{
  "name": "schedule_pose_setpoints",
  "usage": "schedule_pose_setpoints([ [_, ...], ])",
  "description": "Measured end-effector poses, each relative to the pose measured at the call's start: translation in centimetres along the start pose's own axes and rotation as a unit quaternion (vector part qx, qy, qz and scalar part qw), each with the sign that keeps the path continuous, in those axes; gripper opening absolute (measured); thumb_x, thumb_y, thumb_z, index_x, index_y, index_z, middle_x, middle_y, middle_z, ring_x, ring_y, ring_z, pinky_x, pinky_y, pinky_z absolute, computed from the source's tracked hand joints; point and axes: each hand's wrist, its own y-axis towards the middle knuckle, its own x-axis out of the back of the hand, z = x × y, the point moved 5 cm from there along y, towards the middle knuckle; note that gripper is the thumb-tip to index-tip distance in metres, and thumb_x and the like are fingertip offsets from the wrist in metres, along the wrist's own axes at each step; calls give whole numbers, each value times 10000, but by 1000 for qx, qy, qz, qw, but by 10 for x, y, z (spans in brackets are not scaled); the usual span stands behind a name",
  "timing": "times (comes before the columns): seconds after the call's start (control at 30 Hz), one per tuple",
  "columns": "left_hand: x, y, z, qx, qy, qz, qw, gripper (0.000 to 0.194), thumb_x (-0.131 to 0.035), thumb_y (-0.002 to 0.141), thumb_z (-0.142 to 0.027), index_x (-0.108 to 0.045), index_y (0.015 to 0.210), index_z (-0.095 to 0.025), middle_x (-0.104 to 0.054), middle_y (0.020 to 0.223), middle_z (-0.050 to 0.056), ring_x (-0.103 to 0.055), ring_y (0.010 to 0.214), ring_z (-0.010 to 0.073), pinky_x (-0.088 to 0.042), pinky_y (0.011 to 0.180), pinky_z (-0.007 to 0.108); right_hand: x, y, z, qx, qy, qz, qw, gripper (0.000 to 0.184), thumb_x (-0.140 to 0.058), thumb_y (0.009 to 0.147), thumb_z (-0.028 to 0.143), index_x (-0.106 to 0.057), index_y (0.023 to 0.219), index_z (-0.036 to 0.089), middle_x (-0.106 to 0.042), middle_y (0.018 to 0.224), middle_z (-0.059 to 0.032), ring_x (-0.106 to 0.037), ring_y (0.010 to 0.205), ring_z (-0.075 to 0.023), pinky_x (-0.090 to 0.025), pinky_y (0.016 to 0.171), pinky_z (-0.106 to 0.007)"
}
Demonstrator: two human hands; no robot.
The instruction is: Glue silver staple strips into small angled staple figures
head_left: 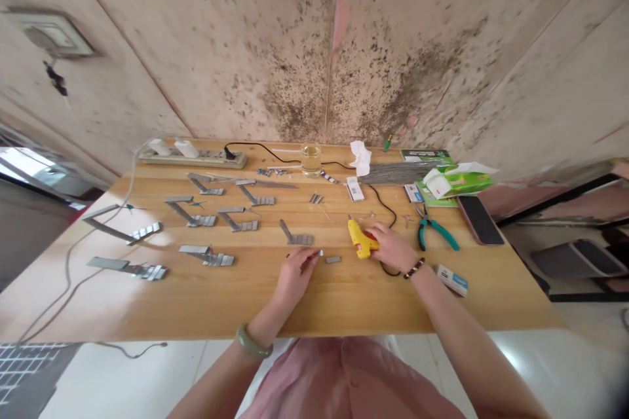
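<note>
My left hand (pixel 296 266) is closed in a pinch at the table's front middle. A tiny light piece (pixel 321 253) shows at its fingertips, too small to name. Just right of them lies a short grey strip (pixel 333 260), like a stick of staples. My right hand (pixel 392 247) is wrapped round the handle of a yellow glue gun (pixel 361 241), whose nozzle points away from me, up and left. Beyond my left hand stands a small grey angled piece (pixel 296 236), a flat ribbed base with a slanted arm.
Several similar grey pieces (pixel 196 217) stand at left. Behind are a power strip (pixel 196 156), a glass of liquid (pixel 310 161) and thin grey rods (pixel 398 173). Teal-handled pliers (pixel 437 232), a phone (pixel 480 219), a tissue pack (pixel 462 180) and a small box (pixel 453 280) lie right.
</note>
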Motion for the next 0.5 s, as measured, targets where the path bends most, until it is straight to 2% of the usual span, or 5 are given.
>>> schedule_pose_setpoints([
  [0.13,-3,-2,-2,-22,27,9,999,215,-489,900,-241,-695,869,-188,-701,875,70,-655,820,194,-535,767,342,7,-10,-8,-6,7,36,999,442,-706,746,252,-588,1151,122,-578,1135,-144,-592,1018,-265,-482,906,-398],
  [0.3,-3,-3,0,-25,37,12,999,228,-465,906,-212,-687,927,-168,-700,944,87,-648,879,210,-524,815,366,11,-23,-11,-21,-15,3,1000,487,-721,733,208,-569,1191,140,-576,1180,-151,-561,1098,-283,-462,956,-446],
  [0.4,4,-1,5,-28,33,41,998,247,-436,910,-178,-667,994,-154,-692,1005,95,-646,932,201,-520,844,349,18,-34,5,-19,-63,-61,996,453,-670,759,136,-561,1198,128,-558,1208,-163,-526,1138,-303,-447,981,-486],
  [0.47,8,0,7,-31,32,77,996,238,-442,907,-178,-663,993,-159,-689,1000,88,-647,927,191,-519,841,332,20,-41,27,0,-62,-104,993,363,-573,835,128,-560,1197,153,-567,1194,-139,-528,1135,-274,-454,989,-470],
  [0.5,10,1,6,-32,38,91,995,219,-463,900,-189,-663,984,-159,-686,994,88,-644,922,191,-518,837,329,17,-43,41,23,-51,-106,993,325,-526,869,135,-564,1189,171,-582,1167,-120,-544,1112,-252,-472,976,-447],
])
